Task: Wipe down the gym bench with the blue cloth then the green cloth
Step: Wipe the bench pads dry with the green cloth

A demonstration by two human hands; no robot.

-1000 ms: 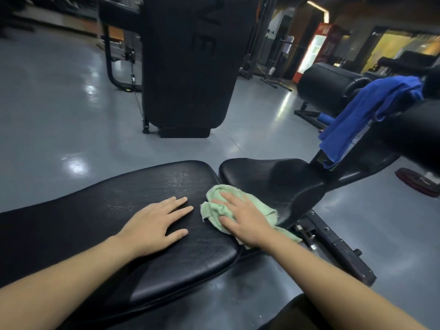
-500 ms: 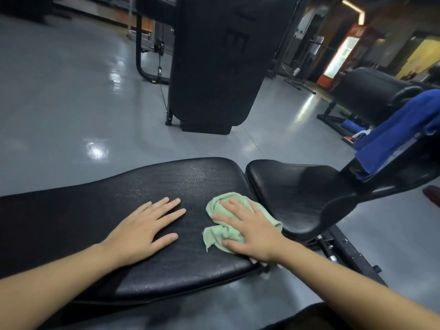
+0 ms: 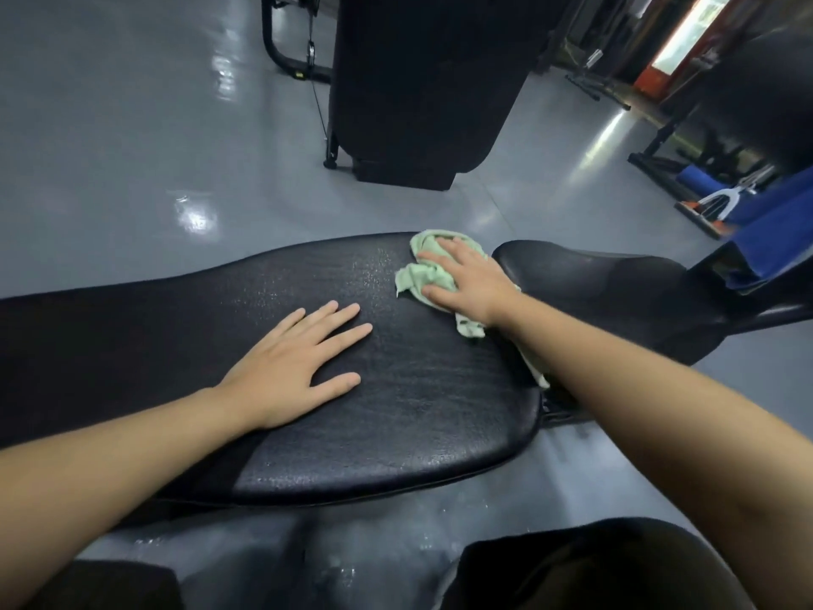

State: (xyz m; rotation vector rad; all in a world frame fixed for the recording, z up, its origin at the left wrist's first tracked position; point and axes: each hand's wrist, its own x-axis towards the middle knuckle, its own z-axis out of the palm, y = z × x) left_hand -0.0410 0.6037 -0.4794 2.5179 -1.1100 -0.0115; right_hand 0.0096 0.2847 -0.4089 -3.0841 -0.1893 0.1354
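A crumpled green cloth (image 3: 429,269) lies at the far right end of the bench's (image 3: 396,416) long black pad, beside the seat pad (image 3: 585,279); the right hand (image 3: 466,279) presses it down, fingers spread and slightly bent over it; the left hand (image 3: 294,367) rests flat on the pad nearby, fingers straight and apart; a blue cloth (image 3: 774,231) hangs over the frame at far right; grey glossy floor (image 3: 132,169) surrounds it.

floor (image 3: 132,147): glossy grey, glare patches | black machine (image 3: 422,81) behind | lit red cabinet (image 3: 677,41) far right
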